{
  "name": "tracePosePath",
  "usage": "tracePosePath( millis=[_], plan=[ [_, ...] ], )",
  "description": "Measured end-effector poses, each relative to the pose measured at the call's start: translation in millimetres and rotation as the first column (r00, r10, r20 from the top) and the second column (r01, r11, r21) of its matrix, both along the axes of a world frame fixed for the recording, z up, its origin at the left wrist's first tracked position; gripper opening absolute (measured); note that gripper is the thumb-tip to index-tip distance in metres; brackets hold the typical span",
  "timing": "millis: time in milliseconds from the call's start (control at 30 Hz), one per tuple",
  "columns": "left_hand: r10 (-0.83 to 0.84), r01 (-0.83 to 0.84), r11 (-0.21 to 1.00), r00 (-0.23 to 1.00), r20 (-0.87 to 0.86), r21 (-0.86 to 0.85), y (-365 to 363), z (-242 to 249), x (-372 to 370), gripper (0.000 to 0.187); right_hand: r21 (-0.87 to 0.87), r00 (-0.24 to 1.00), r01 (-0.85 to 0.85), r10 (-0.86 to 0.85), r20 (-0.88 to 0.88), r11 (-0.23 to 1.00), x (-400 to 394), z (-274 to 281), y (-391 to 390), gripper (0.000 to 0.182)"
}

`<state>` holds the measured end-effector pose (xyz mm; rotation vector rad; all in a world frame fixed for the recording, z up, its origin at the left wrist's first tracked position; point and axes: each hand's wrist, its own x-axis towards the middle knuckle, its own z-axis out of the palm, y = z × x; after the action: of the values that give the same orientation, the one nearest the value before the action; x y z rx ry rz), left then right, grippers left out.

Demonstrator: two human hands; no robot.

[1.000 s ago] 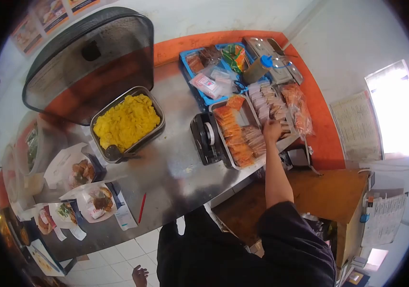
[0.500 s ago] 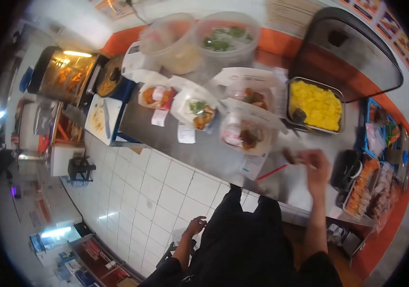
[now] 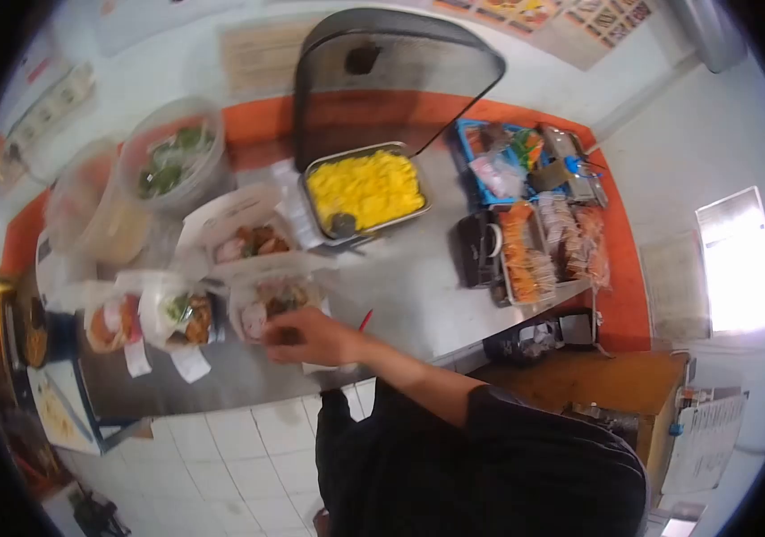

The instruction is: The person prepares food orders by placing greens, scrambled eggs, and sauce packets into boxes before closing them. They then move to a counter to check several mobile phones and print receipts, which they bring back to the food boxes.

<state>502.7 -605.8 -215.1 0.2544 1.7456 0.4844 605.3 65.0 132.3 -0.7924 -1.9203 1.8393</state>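
Observation:
My right hand (image 3: 315,338) reaches over the near front meal box (image 3: 309,291), with its fingers curled together. A dark brown patch shows at the fingertips, and I cannot make out what it is. Inside that box lie pale pink slices and dark browned pieces, partly covered by the hand. Behind it stands another open box (image 3: 253,243) with browned pieces. To the left are two more open boxes, one with greens and browned pieces (image 3: 187,318) and one with orange-coloured food (image 3: 114,320). Only a sliver of my left hand (image 3: 321,522) appears at the bottom edge, its fingers hidden.
A metal tray of yellow food (image 3: 369,190) with a dark spoon sits before a raised dark lid (image 3: 400,54). Plastic tubs (image 3: 172,166) stand at the back left. Right are a blue basket (image 3: 481,192), a black container (image 3: 475,251) and wrapped stacks (image 3: 526,255). A red stick (image 3: 365,319) lies on the counter.
My right hand has moved left, from the counter by the red stick to over the near front box. The view has swung right, and my left hand has nearly left it.

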Motion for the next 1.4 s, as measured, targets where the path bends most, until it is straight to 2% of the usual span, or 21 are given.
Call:
tracePosePath(
  millis=[33,67,100,167,233,300,333,367,400,433,500,633,733,800,867,1000,1067,1133,1200,1300,1400],
  plan=[
    [-0.063,0.063,0.998,0.998,-0.017,-0.003,17.8,-2.4,-2.5,0.033,-0.22,0.999,-0.051,0.051,-0.006,0.974,47.3,18.7,10.5,0.018],
    [-0.117,0.117,0.993,0.993,-0.029,0.002,32.4,-3.9,-5.4,0.032,-0.187,0.996,-0.07,0.06,-0.059,0.98,96.6,8.5,28.6,0.02],
    [-0.159,0.159,0.987,0.986,-0.045,0.004,50.0,-5.6,-8.9,0.031,-0.254,0.994,0.106,-0.107,0.011,0.961,147.5,4.6,45.7,0.024],
    [-0.262,0.264,0.964,0.96,-0.096,0.012,83.8,-6.4,-19.8,0.029,-0.037,0.89,0.455,-0.452,0.064,0.89,251.4,-11.4,95.4,0.019],
    [-0.369,0.377,0.926,0.912,-0.177,0.015,117.6,-9.0,-32.8,0.027,0.205,0.665,0.701,-0.73,0.157,0.683,344.6,-42.4,156.4,0.024],
    [-0.447,0.477,0.878,0.849,-0.282,0.045,151.7,-12.6,-47.4,0.025,0.735,0.374,0.565,-0.91,0.177,0.375,425.5,-97.6,217.5,0.027],
    [-0.421,0.462,0.884,0.852,-0.311,0.071,171.0,-14.1,-51.2,0.024,0.825,0.321,0.459,-0.928,0.192,0.329,449.8,-118.6,242.5,0.028],
    [0.155,-0.159,0.971,0.987,0.032,0.18,184.6,-0.3,-39.7,0.024,0.895,0.264,0.342,-0.943,0.201,0.286,471.2,-138.2,264.4,0.028],
    [-0.009,0.013,0.995,0.999,-0.041,0.102,202.2,21.2,-35.4,0.046,0.943,0.202,0.217,-0.957,0.21,0.252,488.7,-150.8,279.2,0.029],
    [-0.183,0.185,0.982,0.978,-0.097,0.018,265.0,96.4,-12.2,0.07,0.917,0.237,0.233,-0.934,0.268,0.323,501.9,-158.4,290.8,0.029],
    [-0.101,0.107,0.992,0.989,-0.104,0.063,313.9,141.1,23.8,0.064,0.849,0.311,0.256,-0.87,0.381,0.463,517.3,-168.7,303.6,0.03],
    [-0.113,0.164,0.97,0.958,-0.264,0.179,376.2,166.3,82.9,0.032,0.797,0.387,0.543,-0.921,0.039,0.262,524.0,-149.5,294.5,0.024],
    [-0.39,0.498,0.829,0.84,-0.376,0.253,444.7,214.6,135.7,0.037,0.663,0.404,0.664,-0.912,0.072,0.346,541.8,-134.7,291.4,0.018],
    [-0.431,0.5,0.827,0.858,-0.28,0.257,501.0,256.9,167.3,0.043,0.555,0.413,0.735,-0.906,0.09,0.39,553.4,-129.0,296.0,0.017],
    [-0.509,0.599,0.706,0.8,-0.317,0.378,546.1,279.6,188.4,0.042,0.487,0.422,0.799,-0.906,-0.036,0.353,571.8,-130.2,298.6,0.017],
    [-0.461,0.554,0.552,0.825,-0.326,0.623,644.1,326.3,240.0,0.044,0.142,0.517,0.855,-0.838,-0.175,0.498,545.5,-52.5,257.1,0.022],
    [-0.37,0.572,0.449,0.818,-0.44,0.687,695.6,373.1,272.5,0.046,0.008,0.638,0.763,-0.752,-0.167,0.646,514.9,1.6,213.3,0.025],
    [-0.265,0.43,0.274,0.894,-0.363,0.86,730.4,379.6,297.0,0.046,-0.088,0.737,0.647,-0.651,-0.183,0.757,482.1,38.0,167.1,0.027],
    [-0.385,0.298,0.287,0.906,-0.175,0.91,749.6,404.7,315.6,0.039,-0.131,0.804,0.535,-0.551,-0.224,0.834,456.7,61.5,131.0,0.027],
    [-0.479,0.289,0.3,0.87,-0.119,0.909,754.2,397.6,320.1,0.03,-0.091,0.824,0.536,-0.543,-0.163,0.84,443.7,78.3,102.6,0.027],
    [-0.459,0.123,0.413,0.884,0.089,0.902,747.0,393.0,321.3,0.025,0.002,0.715,0.695,-0.69,-0.112,0.719,433.2,83.0,84.9,0.024]
  ],
)
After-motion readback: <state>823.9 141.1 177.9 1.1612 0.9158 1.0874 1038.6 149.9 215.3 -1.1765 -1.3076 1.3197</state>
